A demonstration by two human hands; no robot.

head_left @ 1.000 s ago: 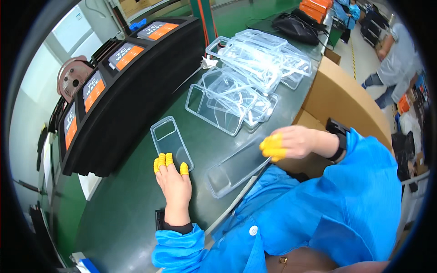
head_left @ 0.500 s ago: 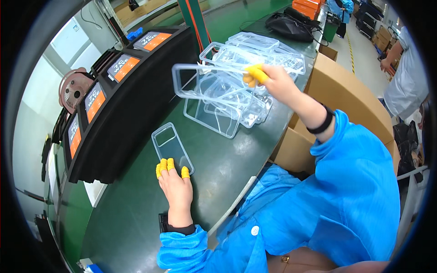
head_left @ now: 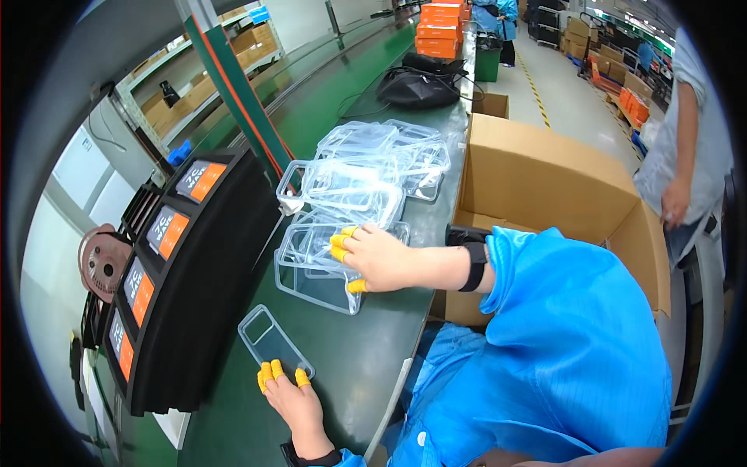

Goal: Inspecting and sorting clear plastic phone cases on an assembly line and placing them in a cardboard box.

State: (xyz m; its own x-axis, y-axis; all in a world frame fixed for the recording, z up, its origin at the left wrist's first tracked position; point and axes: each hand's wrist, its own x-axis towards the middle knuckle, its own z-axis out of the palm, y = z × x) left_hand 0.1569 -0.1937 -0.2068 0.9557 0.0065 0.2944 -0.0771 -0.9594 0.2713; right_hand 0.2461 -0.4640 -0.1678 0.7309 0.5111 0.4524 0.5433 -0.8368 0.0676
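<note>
A clear phone case (head_left: 289, 352) with a camera cutout lies on the green worktop. My left hand (head_left: 294, 405), wearing yellow finger cots, holds its near end between fingers and thumb. Farther up the bench is a loose pile of clear plastic cases (head_left: 358, 167), overlapping at odd angles. Over the near end of that pile is my right hand (head_left: 381, 259), its cot-covered fingers spread and its thumb apart. They touch the top of a clear case (head_left: 299, 251) there; its far edge blends into the others.
A black angled rack (head_left: 198, 288) with orange-and-grey cards stands on the left, a pinkish fan (head_left: 105, 263) behind it. An open cardboard box (head_left: 537, 156) is at the bench's right edge. Beyond the pile sit a black bag (head_left: 420, 86) and orange boxes (head_left: 438, 31). Another person (head_left: 685, 156) stands at right.
My right hand has come down toward me with the clear case it held raised, and that case now rests on the pile's near end. My left hand stays on its phone case. The view has shifted.
</note>
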